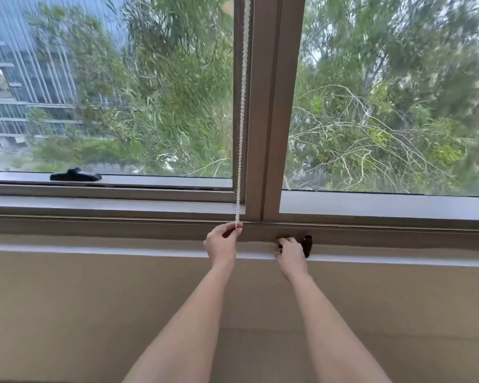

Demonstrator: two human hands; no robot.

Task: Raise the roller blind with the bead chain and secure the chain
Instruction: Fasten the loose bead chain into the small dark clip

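1. White bead chain (241, 111): small round beads, hanging taut and near-vertical just left of the brown centre mullion (271, 106), from the top of view down to the sill level.
2. Brown centre mullion: smooth, flat-faced, straight-edged metal or painted frame, dividing two glass panes.
3. Grey sill ledge (108, 205): smooth, long, horizontal, left of the mullion; black window latch (75, 174) lying flat further left on the lower frame.
4. Small dark cylindrical fitting (306, 244): upright, below and right of the mullion foot, mounted on the brown rail.
5. Beige wall (67, 313): plain, matte, wide open below the mullion, nothing crowding either forearm.
6. Left hand (222, 246): just below-left of the mullion foot, grip pinched together on the lower end of the bead chain, thumb and fingertips (238, 227) closed on the beads.
7. Right hand (290, 252): below-right of the mullion, fingers curled against the rail, just left of the dark fitting; cannot tell whether anything sits inside this grip.
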